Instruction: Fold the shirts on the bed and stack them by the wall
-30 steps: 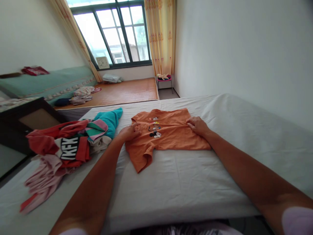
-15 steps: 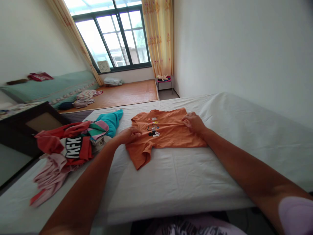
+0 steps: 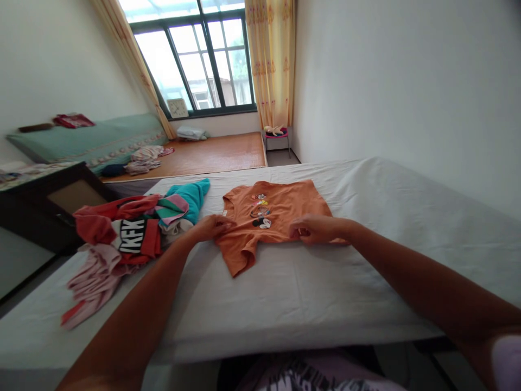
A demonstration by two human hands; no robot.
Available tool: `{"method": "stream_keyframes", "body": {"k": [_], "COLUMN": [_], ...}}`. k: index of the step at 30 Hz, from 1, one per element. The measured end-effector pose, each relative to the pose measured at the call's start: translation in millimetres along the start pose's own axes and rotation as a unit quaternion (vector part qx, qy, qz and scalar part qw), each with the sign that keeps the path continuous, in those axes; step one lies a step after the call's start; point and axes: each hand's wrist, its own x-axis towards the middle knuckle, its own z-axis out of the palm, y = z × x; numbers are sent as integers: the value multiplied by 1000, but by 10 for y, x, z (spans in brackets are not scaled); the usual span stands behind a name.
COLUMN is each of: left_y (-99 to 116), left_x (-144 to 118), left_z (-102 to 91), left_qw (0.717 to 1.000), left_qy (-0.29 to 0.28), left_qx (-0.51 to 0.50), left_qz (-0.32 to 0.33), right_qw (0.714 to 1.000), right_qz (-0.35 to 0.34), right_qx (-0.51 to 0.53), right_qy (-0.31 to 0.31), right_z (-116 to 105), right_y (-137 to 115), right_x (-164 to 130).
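An orange T-shirt [image 3: 280, 203] with cartoon figures down its chest lies spread sideways on a white sheet [image 3: 285, 304], its neck to the left and its hem to the right. My left hand [image 3: 212, 227] is closed on the cloth at the near shoulder, beside the neckline. Over the near side edge, around the middle of the body, my right hand [image 3: 316, 228] has its fingers curled and pinching the fabric. One short sleeve points toward me. The far sleeve is not clearly visible.
To the left lies a heap of clothes [image 3: 134, 233] in red, pink and teal. A dark cabinet [image 3: 44, 212] stands beyond it. Farther back are a brown mat-topped bed [image 3: 220, 155], a small pink stool [image 3: 277, 133] and a window. A white wall [image 3: 399, 81] runs along the right.
My right hand has moved from the shirt's upper right part toward me and left, onto its near edge. My left hand stays at the shoulder. The view has shifted slightly.
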Motion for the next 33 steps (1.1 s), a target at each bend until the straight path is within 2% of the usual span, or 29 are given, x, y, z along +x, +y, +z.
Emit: {"method": "stream_keyframes", "body": {"k": [3,5,6,9,12,14,16,20,21,22,23,25,26,28,30,33], "left_y": [-41,-27,6,208,452,550,563,379,307,232,154,1,-70,-192,-284,-359], "left_x": [-44,-60,-58,-20,38,68,92,212,276,357,453,681,804,1041,1250,1489], "left_z": [-75,-88,-76,23,150,192,176,8,-45,-95,-141,-208,-227,-232,-203,-130], "left_qw": [1000,999,999,994,986,984,985,980,980,983,990,999,994,977,971,973], "left_qy": [-26,-15,-3,37,27,-5,-52,-173,-184,-173,-134,5,76,164,181,180], "left_qx": [4,30,45,72,82,100,116,66,49,38,35,48,55,58,51,27], "left_qz": [10,7,12,70,143,145,117,72,60,47,31,-20,-56,-120,-147,-141], "right_qw": [995,988,987,996,997,995,992,974,967,959,953,944,941,938,938,938], "right_qz": [5,2,2,16,22,19,41,153,178,198,211,215,211,206,202,194], "right_qx": [68,100,105,81,25,-26,-74,-120,-129,-138,-147,-165,-172,-180,-180,-179], "right_qy": [-76,-119,-119,-31,74,97,95,118,132,147,163,189,199,212,218,223], "right_z": [-74,-90,-90,-79,-51,-21,18,111,138,165,193,241,259,279,279,260], "right_y": [49,68,77,106,189,320,535,1097,1223,1328,1409,1500,1516,1512,1491,1472], "right_x": [-76,-84,-70,50,253,378,450,404,373,342,316,285,279,276,277,273]}}
